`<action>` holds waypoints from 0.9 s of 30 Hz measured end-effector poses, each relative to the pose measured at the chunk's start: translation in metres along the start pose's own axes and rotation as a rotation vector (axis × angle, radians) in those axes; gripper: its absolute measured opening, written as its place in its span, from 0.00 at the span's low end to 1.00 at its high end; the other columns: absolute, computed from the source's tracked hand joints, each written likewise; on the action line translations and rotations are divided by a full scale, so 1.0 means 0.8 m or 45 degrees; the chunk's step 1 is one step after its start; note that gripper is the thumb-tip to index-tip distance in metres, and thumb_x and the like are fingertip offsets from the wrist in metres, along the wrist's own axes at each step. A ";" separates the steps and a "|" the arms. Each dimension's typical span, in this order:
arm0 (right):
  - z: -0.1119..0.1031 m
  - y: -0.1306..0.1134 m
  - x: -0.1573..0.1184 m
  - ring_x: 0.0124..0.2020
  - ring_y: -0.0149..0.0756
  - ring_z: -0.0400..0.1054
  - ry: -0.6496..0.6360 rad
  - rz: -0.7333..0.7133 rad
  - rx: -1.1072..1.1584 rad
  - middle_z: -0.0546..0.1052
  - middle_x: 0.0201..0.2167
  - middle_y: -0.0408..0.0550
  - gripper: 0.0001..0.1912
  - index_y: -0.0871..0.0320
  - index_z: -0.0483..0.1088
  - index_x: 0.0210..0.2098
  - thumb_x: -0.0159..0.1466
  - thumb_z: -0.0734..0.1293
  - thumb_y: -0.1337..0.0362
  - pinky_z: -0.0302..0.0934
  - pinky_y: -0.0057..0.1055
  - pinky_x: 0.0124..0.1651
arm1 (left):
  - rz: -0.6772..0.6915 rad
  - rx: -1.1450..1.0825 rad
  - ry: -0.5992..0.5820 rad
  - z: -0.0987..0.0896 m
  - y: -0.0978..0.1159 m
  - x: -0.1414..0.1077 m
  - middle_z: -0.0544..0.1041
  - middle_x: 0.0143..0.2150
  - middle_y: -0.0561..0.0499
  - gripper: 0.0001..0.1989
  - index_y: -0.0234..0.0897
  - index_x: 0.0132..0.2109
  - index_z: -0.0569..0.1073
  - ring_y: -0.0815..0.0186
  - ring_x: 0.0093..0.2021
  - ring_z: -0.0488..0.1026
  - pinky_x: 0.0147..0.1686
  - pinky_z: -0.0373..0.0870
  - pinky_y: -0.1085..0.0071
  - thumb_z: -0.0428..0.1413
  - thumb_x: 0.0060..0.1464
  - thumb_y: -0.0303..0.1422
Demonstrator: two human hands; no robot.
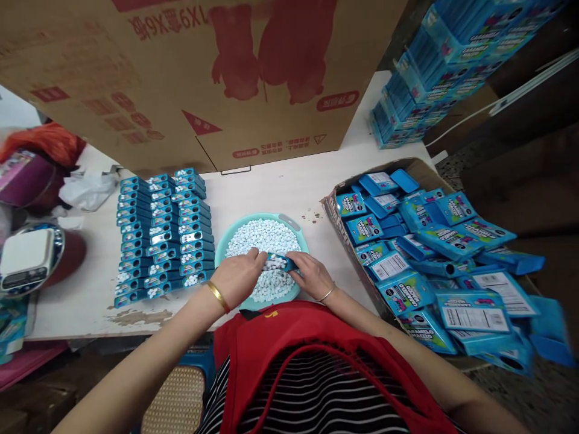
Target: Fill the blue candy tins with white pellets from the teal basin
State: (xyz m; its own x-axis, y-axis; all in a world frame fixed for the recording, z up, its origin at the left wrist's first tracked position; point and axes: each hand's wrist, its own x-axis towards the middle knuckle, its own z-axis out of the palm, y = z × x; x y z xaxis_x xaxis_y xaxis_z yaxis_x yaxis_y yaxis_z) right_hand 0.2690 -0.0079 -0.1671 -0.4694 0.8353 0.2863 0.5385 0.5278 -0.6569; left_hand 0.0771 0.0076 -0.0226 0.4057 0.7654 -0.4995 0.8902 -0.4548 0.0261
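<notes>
Box (pixel 279 262) above a bowl (pixel 220 247) of white pieces (pixel 265 234)

Left grip (pixel 239 276) closed on one end of the small blue box, thumb and fingers tight against it. Right grip (pixel 313 276) closed on the other end, with no wide gap. Box on its side, right over the middle of the light green bowl, with white pieces showing in it. Lots more white pieces in the bowl, on the counter (pixel 257 190), just in front of the red apron (pixel 289 331).

To the left of the bowl, three rows of blue boxes (pixel 163 241), packed close, with white pieces at many of the open ends. Farther left, a white scale (pixel 28 256) on top of a round red tub (pixel 70 256), and a crumpled plastic bag (pixel 88 188) behind.

To the right, an open carton (pixel 357 265) with a messy pile of blue packs (pixel 446 241), some face up with bright words, some tipped. Behind the bowl, a big brown carton (pixel 275 129) with red bear shapes. Near the far right corner of the counter, a tall stack of wrapped packs (pixel 407 111).

Gold bangle (pixel 218 296) on the left wrist, thin bracelet (pixel 325 295) on the right.
</notes>
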 end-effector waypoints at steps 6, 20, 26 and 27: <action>0.005 0.008 -0.004 0.51 0.45 0.68 0.031 0.034 0.046 0.74 0.49 0.55 0.22 0.56 0.62 0.55 0.60 0.62 0.71 0.66 0.46 0.53 | 0.010 -0.002 0.072 -0.013 0.020 -0.004 0.71 0.39 0.44 0.14 0.36 0.48 0.67 0.61 0.36 0.72 0.35 0.67 0.65 0.41 0.60 0.23; -0.023 0.020 -0.014 0.50 0.44 0.69 0.112 0.238 0.148 0.74 0.48 0.54 0.19 0.55 0.63 0.53 0.63 0.62 0.66 0.66 0.43 0.52 | -0.288 -0.425 0.073 0.193 -0.091 0.074 0.72 0.42 0.43 0.07 0.33 0.42 0.69 0.59 0.44 0.70 0.44 0.66 0.64 0.48 0.57 0.27; -0.034 0.021 -0.020 0.49 0.43 0.69 0.166 0.361 0.209 0.74 0.47 0.53 0.17 0.54 0.63 0.52 0.63 0.63 0.63 0.65 0.41 0.51 | -0.130 -0.617 0.179 0.226 -0.033 0.136 0.71 0.48 0.43 0.13 0.34 0.47 0.67 0.63 0.49 0.69 0.50 0.64 0.68 0.46 0.55 0.22; -0.035 0.022 -0.021 0.48 0.43 0.69 0.179 0.375 0.213 0.74 0.46 0.53 0.17 0.55 0.63 0.52 0.63 0.63 0.62 0.65 0.40 0.50 | -0.104 -0.647 0.188 0.225 -0.031 0.137 0.72 0.47 0.43 0.13 0.33 0.47 0.67 0.63 0.48 0.70 0.50 0.65 0.68 0.47 0.55 0.23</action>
State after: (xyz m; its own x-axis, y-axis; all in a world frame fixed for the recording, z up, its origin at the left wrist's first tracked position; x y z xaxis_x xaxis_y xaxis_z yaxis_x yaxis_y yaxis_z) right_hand 0.3060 -0.0081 -0.1635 -0.2045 0.9668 0.1533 0.5086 0.2387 -0.8273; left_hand 0.0623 0.0207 -0.2340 0.3233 0.8617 -0.3912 0.8933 -0.1415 0.4266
